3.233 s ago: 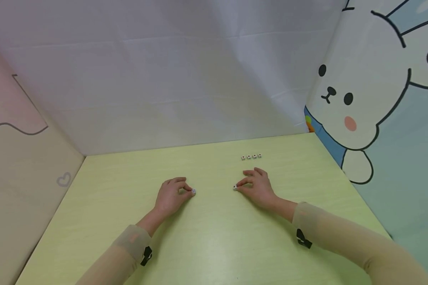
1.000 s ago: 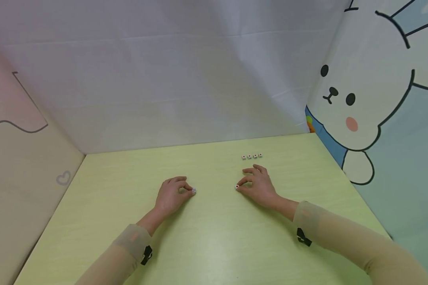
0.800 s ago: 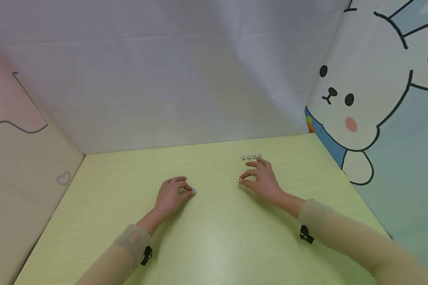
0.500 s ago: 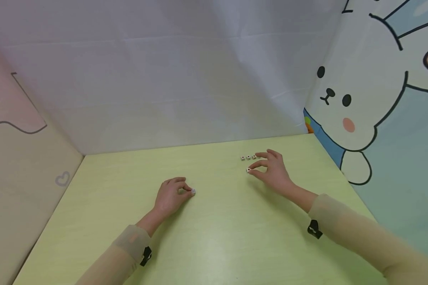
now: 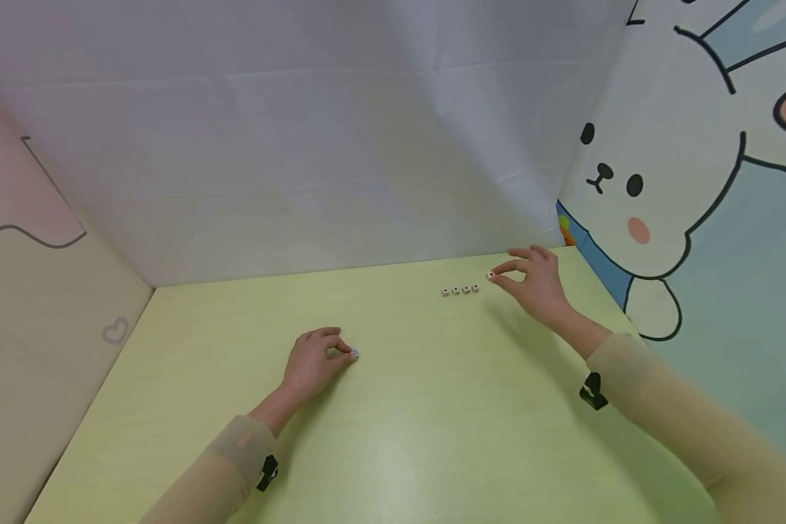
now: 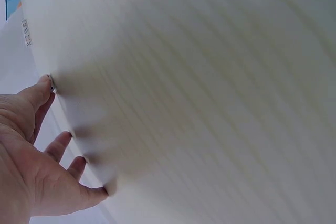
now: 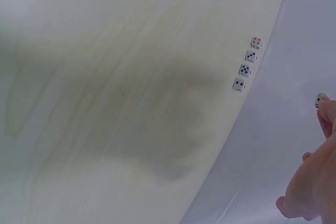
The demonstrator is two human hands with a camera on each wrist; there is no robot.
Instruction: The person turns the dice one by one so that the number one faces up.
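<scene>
My left hand [image 5: 314, 364] rests on the table and pinches a small white die [image 5: 354, 352] between thumb and index finger. In the left wrist view only a sliver of that die [image 6: 51, 83] shows at the fingertips. My right hand [image 5: 537, 286] is raised above the table at the far right, pinching another white die [image 5: 490, 276]; the right wrist view shows dark pips on this die [image 7: 318, 100]. Just left of it in the head view, a short row of several white dice [image 5: 461, 290] lies on the table. One die [image 7: 255, 42] in the row has red pips on top.
The pale yellow-green table [image 5: 393, 422] meets a white cloth backdrop [image 5: 301, 160] at its far edge. A panel with a cartoon rabbit [image 5: 668, 167] borders the right side, and a pink and cream panel [image 5: 46, 291] the left.
My right hand has lifted its die from mid-table and carried it away and to the right, past the right end of the row. The left hand has stayed in place with its die.
</scene>
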